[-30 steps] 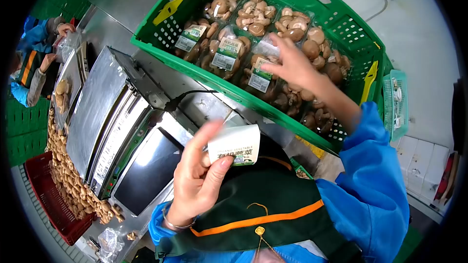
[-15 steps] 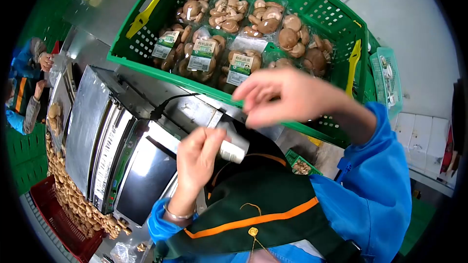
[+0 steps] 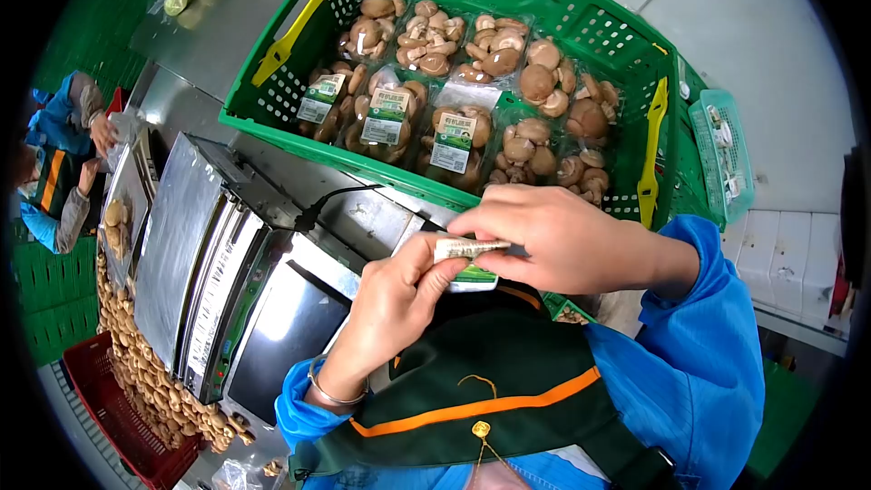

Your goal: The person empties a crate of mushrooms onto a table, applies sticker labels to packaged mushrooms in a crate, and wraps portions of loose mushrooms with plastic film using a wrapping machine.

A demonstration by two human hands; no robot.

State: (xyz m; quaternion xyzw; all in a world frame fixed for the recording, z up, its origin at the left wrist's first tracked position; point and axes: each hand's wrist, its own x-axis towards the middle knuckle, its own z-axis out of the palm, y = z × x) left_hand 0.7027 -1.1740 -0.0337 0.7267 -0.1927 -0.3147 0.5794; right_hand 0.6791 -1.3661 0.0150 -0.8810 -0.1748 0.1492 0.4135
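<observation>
My left hand point(image 3: 392, 298) is closed around a curled strip of printed labels point(image 3: 454, 249), with a green and white part showing below. Opposite it, my right hand point(image 3: 567, 238) pinches the strip's right end; its fingertips are partly hidden. Just beyond both hands stands a green crate point(image 3: 299, 147) holding several clear packs of brown mushrooms. Three packs in the near row carry green and white labels, among them one labelled pack point(image 3: 387, 116) at centre left. Other packs, such as a mushroom pack point(image 3: 524, 150) nearer my right hand, show no label.
Left of my hands is a metal machine point(image 3: 172, 236) with a dark panel. Loose mushrooms point(image 3: 136, 345) lie beside a red crate point(image 3: 86, 390). A small teal basket point(image 3: 723, 154) sits at right. Another person point(image 3: 63, 163) works at far left.
My right hand has come down and left to meet the label strip, and its fingers have closed on it. My left hand has shifted slightly right, still holding the strip.
</observation>
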